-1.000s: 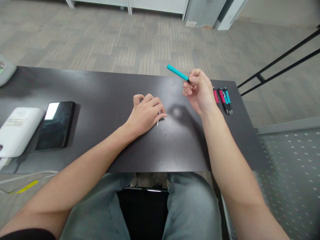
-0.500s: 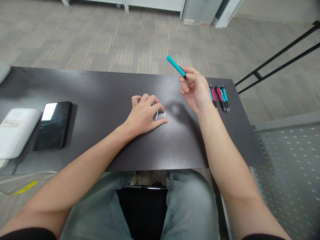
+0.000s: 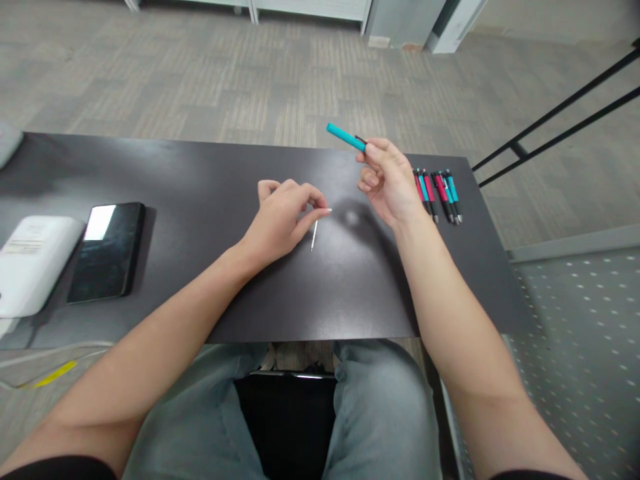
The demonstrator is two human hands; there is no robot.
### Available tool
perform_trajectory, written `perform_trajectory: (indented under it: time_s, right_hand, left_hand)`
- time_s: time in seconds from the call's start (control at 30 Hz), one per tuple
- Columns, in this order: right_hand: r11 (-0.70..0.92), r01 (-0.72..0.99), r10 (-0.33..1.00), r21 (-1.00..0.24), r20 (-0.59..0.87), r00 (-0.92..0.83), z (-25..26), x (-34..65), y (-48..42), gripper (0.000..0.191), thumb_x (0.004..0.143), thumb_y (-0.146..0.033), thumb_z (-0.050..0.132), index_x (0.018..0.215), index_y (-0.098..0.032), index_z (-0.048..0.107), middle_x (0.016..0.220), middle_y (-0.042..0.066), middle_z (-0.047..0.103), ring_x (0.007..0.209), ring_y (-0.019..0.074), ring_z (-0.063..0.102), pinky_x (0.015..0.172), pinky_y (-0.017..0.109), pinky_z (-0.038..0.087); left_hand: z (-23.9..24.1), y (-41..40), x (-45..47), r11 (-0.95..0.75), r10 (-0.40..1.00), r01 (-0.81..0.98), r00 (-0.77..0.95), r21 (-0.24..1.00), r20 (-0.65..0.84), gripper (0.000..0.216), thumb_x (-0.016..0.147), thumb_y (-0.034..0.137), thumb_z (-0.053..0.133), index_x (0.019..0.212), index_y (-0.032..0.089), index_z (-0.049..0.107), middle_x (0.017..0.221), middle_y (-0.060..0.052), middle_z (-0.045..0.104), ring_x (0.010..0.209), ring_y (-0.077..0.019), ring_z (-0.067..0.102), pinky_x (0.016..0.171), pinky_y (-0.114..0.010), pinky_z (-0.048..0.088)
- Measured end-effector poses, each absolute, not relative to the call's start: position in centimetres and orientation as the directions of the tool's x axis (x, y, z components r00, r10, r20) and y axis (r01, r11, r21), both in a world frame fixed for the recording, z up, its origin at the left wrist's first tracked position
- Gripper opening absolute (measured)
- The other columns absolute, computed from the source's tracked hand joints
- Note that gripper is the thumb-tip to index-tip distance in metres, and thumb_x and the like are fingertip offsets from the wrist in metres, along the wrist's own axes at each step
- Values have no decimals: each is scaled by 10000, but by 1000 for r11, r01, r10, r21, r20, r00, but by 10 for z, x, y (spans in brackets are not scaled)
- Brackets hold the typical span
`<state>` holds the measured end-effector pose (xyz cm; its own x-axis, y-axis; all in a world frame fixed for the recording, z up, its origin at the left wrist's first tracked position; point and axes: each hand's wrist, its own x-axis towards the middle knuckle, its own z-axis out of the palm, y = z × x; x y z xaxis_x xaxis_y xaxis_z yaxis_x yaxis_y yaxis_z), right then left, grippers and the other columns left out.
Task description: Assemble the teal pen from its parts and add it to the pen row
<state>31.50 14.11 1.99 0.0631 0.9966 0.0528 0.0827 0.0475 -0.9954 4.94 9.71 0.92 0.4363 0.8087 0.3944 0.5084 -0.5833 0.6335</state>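
Note:
My right hand [image 3: 387, 177] holds a teal pen barrel [image 3: 345, 137] with a black clip, raised over the far part of the table and pointing up and left. Thumb and forefinger of my left hand [image 3: 287, 217] are pinched on a small silvery pen tip [image 3: 329, 211], of which only the end shows. Just below those fingers a thin metal pen refill [image 3: 314, 237] lies on the dark table, its upper end partly hidden by the thumb.
Several pink and teal pens [image 3: 443, 197] lie in a row on the dark table [image 3: 320, 300], right of my right hand. A black phone [image 3: 107, 250] and a white device [image 3: 37, 263] are at the left. A cable [image 3: 55, 353] runs by the near left edge.
My left finger and thumb have closed on the small silvery tip and lifted it off the table. The teal barrel has tilted flatter and dipped slightly in my right hand.

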Motion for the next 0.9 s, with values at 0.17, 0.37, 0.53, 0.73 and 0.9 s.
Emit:
perform_trajectory:
  time_s: [0.17, 0.37, 0.53, 0.73, 0.9]
  right_hand:
    - [84, 110, 992, -990, 93, 82, 13, 315, 144, 438, 973, -623, 976, 1047, -323, 665, 1114, 24, 861, 705, 154, 542, 661, 337, 506]
    - [103, 72, 993, -992, 106, 47, 9, 316, 145, 458, 884, -546, 1015, 966, -322, 624, 1039, 25, 878, 699, 165, 541, 660, 342, 496]
    - [69, -16, 992, -997, 70, -103, 16, 308, 134, 421, 934, -571, 1029, 1246, -355, 846, 1095, 23, 922, 668, 161, 503, 657, 384, 518]
    - [58, 7, 981, -998, 56, -185, 16, 300, 131, 509, 816, -660, 1118, 1112, -349, 846, 1039, 2, 861, 668, 164, 488, 646, 388, 495]
    - [77, 78, 976, -994, 59, -208, 18, 300, 130, 585, 750, -737, 1146, 1003, -356, 781, 914, -13, 715, 688, 197, 509, 662, 402, 496]
  left_hand:
    - [13, 115, 26, -507, 859, 557, 263, 658, 439, 171, 1117, 459, 819, 1204, 339, 905, 1175, -30, 932, 1067, -313, 786, 1234, -593, 425]
    - [3, 131, 25, -364, 926, 230, 192, 902, 325, 480, 1037, 763, 923, 1129, 292, 903, 1241, -89, 958, 1154, -326, 859, 1139, -509, 603]
    - [7, 139, 30, -157, 967, -17, 200, 987, 157, 799, 699, 920, 1132, 1105, 304, 825, 1114, -42, 955, 1160, -324, 858, 1076, -523, 622]
    - [12, 130, 32, -288, 934, -66, 201, 955, 295, 641, 912, 840, 1067, 1046, 286, 775, 1071, -74, 948, 948, -252, 841, 942, -457, 651]
    - [9, 127, 32, -330, 927, -34, 175, 943, 331, 660, 830, 862, 1120, 998, 288, 841, 1066, -81, 932, 952, -272, 833, 932, -464, 673]
